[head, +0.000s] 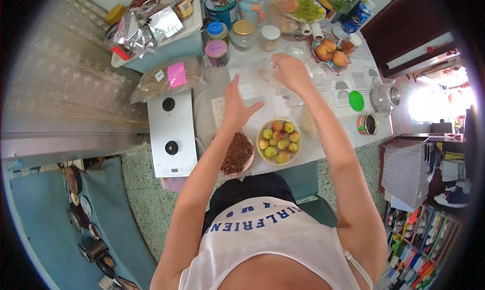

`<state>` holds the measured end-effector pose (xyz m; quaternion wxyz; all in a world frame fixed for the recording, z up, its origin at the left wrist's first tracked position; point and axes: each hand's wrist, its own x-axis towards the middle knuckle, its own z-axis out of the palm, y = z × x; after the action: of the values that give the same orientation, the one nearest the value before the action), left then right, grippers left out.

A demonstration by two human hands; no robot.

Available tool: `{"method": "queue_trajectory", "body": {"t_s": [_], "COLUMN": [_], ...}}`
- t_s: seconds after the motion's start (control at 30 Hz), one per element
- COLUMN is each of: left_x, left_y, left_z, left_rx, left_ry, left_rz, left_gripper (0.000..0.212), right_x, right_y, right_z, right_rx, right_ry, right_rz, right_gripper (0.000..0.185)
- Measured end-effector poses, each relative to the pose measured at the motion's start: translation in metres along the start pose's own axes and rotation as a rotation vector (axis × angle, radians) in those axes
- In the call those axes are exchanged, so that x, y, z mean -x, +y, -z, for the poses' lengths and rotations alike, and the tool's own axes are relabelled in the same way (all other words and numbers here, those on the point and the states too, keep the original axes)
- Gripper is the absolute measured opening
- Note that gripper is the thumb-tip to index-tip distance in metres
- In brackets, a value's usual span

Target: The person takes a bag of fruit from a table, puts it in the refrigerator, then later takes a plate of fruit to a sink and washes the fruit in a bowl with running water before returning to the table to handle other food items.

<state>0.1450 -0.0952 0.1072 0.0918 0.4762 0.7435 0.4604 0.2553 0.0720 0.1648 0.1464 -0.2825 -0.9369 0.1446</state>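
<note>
My left hand [238, 107] is held above the table, thumb and fingers spread, with nothing in it. Farther off, my right hand [290, 73] has curled fingers on what looks like a clear plastic bag [266, 72], whose contents are too blurred to tell. Below my left forearm is a bowl of brown dried strips [238, 153], partly hidden by that arm. A cream bowl [260, 153] of green and reddish figs [282, 144] stands between my forearms. Beside my right forearm lies another pale bundle [310, 121], partly covered.
A white two-knob cooktop [173, 127] stands at left, a bagged brown package [170, 78] behind it. Lidded jars [243, 34] line the back. Peaches [326, 50] sit in a basket. At right are a green lid [356, 100], an open tin [366, 124] and a glass teapot [382, 97].
</note>
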Motion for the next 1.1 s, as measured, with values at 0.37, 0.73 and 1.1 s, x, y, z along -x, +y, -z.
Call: {"method": "queue_trajectory", "body": {"t_s": [0.37,0.73,1.1], "left_x": [-0.078,-0.138,-0.007], "left_y": [-0.040,-0.044,-0.079], "left_z": [0.001,0.042,0.030], "left_rx": [0.476,0.605,0.132], "left_ry": [-0.279,0.085,-0.362], "left_rz": [0.422,0.468,0.333], "left_gripper": [0.023,0.049,0.025], "right_x": [0.000,-0.067,0.158], "right_y": [0.015,0.049,0.109], "right_z": [-0.052,-0.030,-0.018], "right_rx": [0.028,-0.542,-0.024], "right_ry": [-0.214,0.410,-0.163], "right_rz": [-0.085,-0.036,-0.328], "right_gripper": [0.049,0.055,0.082]}}
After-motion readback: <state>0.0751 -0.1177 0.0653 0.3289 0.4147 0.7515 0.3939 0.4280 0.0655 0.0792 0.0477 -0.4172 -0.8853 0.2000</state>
